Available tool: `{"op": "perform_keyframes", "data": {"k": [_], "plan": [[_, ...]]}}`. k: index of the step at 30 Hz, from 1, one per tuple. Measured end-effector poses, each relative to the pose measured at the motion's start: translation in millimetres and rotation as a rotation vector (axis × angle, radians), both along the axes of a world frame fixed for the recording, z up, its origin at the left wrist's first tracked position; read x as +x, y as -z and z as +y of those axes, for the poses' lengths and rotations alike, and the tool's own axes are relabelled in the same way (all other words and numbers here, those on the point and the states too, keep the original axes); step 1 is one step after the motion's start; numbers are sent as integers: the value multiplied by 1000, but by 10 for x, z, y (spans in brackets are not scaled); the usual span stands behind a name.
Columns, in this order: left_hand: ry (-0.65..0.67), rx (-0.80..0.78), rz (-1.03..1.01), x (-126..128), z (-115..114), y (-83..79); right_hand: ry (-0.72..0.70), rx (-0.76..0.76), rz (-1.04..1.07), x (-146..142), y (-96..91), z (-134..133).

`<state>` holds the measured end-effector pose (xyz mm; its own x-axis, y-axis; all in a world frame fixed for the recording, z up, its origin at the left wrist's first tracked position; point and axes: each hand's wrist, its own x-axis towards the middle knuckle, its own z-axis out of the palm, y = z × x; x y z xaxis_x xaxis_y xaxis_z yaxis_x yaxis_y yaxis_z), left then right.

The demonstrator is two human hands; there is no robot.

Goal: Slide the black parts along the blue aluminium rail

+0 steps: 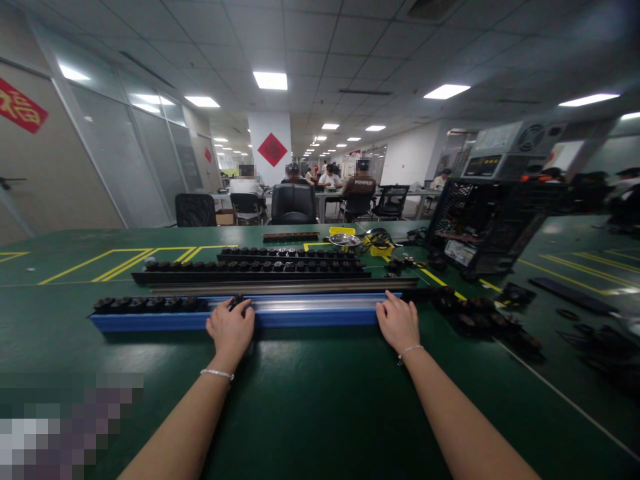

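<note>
Long rail: bright blue along the front, silvery inside, mid-frame
Round parts: black, left of centre
Tabletop: deep green, filling the lower frame
Table lines: yellow stripes
Bracelet: pale silver, lower left of centre
Computer case: black, far right
Diamond poster: red, upper middle
Door banner: red with a gold character, upper left
Sweatshirt: brown, pale lettering
</note>
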<state>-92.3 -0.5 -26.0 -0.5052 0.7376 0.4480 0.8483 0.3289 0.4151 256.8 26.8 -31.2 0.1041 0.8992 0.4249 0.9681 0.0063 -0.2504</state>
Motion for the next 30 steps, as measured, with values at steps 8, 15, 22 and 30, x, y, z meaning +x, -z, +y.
{"op": "perform_keyframes", "data": {"k": [8,15,22,30], "plan": [[6,-13,-3,23,-10,-20,-3,7,-3,1,2,0],[14,-29,7,45,-8,-19,1,-4,-7,-3,-5,-1],[27,-35,2,62,-25,-46,1,-1,-9,6,7,7],[39,-38,12,74,-21,-28,0,-10,-9,11,2,11]]}}
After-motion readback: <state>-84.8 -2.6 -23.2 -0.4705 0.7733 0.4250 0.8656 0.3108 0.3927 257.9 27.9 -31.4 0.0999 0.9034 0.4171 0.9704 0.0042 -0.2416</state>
